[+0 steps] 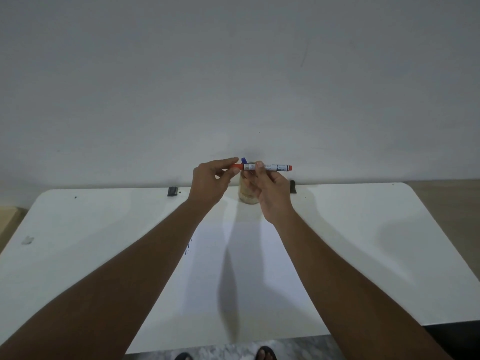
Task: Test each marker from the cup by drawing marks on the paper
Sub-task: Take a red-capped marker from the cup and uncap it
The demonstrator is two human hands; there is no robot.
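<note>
A red marker (pixel 275 167) with a white label lies level in the air above the cup (pixel 246 196). My left hand (pixel 210 180) pinches its red cap at the left end. My right hand (pixel 270 193) grips the barrel near the middle. The clear cup stands at the far edge of the table, partly hidden behind my right hand, with a blue marker (pixel 243 160) sticking out of it. A white paper (pixel 241 268) lies on the table below my arms, with a few short dark marks (pixel 188 246) near its left edge.
The white table (pixel 376 229) stands against a plain wall. Two small dark clips (pixel 172 191) sit at its far edge, one on each side of the cup. A small grey scrap (pixel 27 240) lies at the left. Feet in sandals show below the near edge.
</note>
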